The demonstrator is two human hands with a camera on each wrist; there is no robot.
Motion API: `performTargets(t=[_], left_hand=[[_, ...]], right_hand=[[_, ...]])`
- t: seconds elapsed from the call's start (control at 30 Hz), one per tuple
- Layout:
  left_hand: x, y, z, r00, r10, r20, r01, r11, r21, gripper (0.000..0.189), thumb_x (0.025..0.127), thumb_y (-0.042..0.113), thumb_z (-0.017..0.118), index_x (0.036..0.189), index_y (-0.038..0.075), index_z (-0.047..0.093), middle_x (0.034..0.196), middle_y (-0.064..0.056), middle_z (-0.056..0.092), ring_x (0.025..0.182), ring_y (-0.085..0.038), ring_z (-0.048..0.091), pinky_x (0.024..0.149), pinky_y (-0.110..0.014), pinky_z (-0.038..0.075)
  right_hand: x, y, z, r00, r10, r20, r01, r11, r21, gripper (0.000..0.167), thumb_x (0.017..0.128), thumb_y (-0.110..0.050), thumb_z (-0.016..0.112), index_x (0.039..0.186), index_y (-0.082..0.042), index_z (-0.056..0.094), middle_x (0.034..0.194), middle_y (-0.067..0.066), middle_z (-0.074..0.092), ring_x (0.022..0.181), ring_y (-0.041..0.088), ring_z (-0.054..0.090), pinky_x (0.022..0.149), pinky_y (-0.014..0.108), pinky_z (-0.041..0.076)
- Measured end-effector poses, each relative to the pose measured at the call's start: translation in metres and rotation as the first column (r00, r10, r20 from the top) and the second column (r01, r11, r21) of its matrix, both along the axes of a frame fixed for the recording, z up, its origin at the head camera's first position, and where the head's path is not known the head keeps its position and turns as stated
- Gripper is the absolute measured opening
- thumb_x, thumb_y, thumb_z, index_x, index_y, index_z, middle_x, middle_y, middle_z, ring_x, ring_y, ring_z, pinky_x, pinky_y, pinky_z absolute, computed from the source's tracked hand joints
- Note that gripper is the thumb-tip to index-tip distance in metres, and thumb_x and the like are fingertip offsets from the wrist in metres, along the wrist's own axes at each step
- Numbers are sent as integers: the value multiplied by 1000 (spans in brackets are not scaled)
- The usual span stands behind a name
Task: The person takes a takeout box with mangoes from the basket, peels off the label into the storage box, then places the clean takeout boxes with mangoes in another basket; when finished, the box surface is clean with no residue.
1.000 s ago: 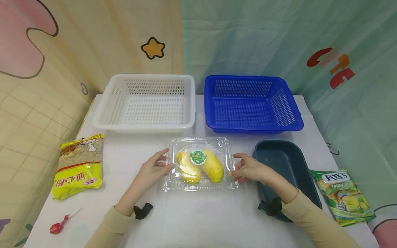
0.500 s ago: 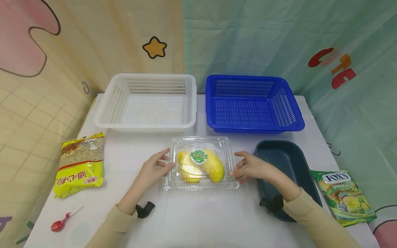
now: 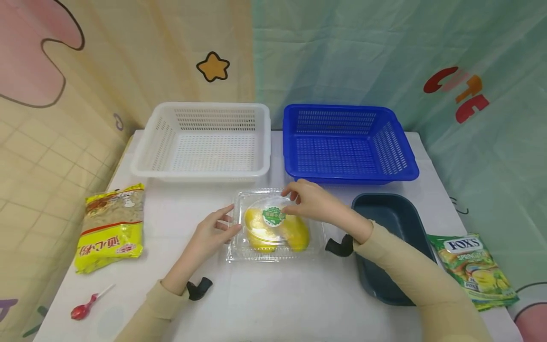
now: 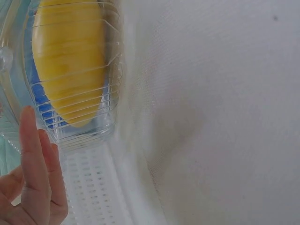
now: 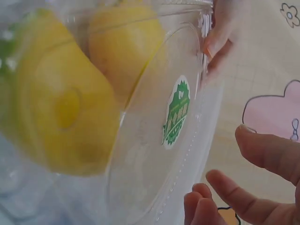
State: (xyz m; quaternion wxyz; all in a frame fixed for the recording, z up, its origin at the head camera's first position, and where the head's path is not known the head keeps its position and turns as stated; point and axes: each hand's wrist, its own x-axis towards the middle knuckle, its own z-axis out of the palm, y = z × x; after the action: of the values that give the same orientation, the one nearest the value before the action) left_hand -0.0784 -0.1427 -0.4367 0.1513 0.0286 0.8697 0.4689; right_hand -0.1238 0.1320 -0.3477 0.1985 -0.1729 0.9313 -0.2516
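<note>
A clear plastic clamshell box [image 3: 252,259] sits mid-table, holding two yellow mangoes [image 3: 296,235] under a lid with a round green-and-white sticker [image 3: 273,216]. My left hand [image 3: 211,231] is at the box's left side, thumb and fingers extended along its edge. In the left wrist view, fingers [image 4: 32,154] stand straight beside the clear wall, a mango [image 4: 70,56] behind it. My right hand [image 3: 314,202] hovers over the lid's right half, fingers loosely bent and holding nothing. In the right wrist view, its thumb and fingers [image 5: 262,154] are spread apart near the lid.
Behind the box stand a white basket [image 3: 262,142] and a blue basket [image 3: 350,179]. A dark green tray [image 3: 384,232] lies under the right forearm. A yellow pasta bag [image 3: 111,232] and a red lollipop [image 3: 81,311] are left; a Fox's candy bag [image 3: 474,273] is right.
My right hand has left the box's right edge and moved up and left over the lid. My left hand and the box have stayed in place.
</note>
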Motion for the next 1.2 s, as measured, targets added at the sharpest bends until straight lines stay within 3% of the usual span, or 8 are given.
performTargets(t=[0.17, 0.37, 0.7, 0.93, 1.2], left_hand=[[1, 0, 1, 1000, 2, 8, -2, 1000, 18, 67, 91, 25, 72, 149, 8, 42, 122, -18, 60, 98, -26, 62, 68, -25, 59], [1, 0, 5, 1000, 4, 16, -5, 1000, 20, 68, 91, 26, 72, 149, 7, 42, 122, -20, 60, 99, -28, 63, 69, -26, 59], [-2, 0, 5, 999, -2, 43, 1, 1000, 23, 68, 91, 26, 71, 150, 8, 41, 123, -19, 60, 93, -24, 65, 69, -29, 60], [-2, 0, 4, 999, -1, 47, -1, 999, 39, 68, 91, 24, 71, 150, 8, 41, 123, -20, 59, 91, -22, 64, 68, -28, 60], [-1, 1, 4, 999, 17, 42, -19, 999, 39, 68, 90, 24, 72, 149, 8, 42, 122, -19, 60, 92, -22, 64, 68, -26, 60]], right_hand=[[-14, -23, -2, 985, 159, 58, -164, 983, 78, 28, 88, -28, 74, 113, -15, 69, 104, 7, 64, 96, 21, 57, 78, 30, 52], [-25, -36, -8, 964, 247, 102, -258, 960, 109, 20, 89, -25, 73, 107, -19, 70, 98, 2, 61, 90, 18, 54, 72, 25, 48], [-26, -49, -16, 956, 290, 49, -294, 946, 137, 13, 85, -19, 77, 93, -16, 67, 93, 4, 55, 85, 17, 51, 67, 23, 44], [-25, -52, -19, 957, 289, 11, -286, 943, 168, 14, 84, -19, 78, 86, -16, 64, 96, 5, 57, 90, 19, 50, 74, 28, 45], [-26, -46, -16, 958, 282, -53, -274, 954, 120, 11, 86, -17, 74, 80, -17, 64, 87, 1, 54, 83, 17, 49, 68, 25, 40]])
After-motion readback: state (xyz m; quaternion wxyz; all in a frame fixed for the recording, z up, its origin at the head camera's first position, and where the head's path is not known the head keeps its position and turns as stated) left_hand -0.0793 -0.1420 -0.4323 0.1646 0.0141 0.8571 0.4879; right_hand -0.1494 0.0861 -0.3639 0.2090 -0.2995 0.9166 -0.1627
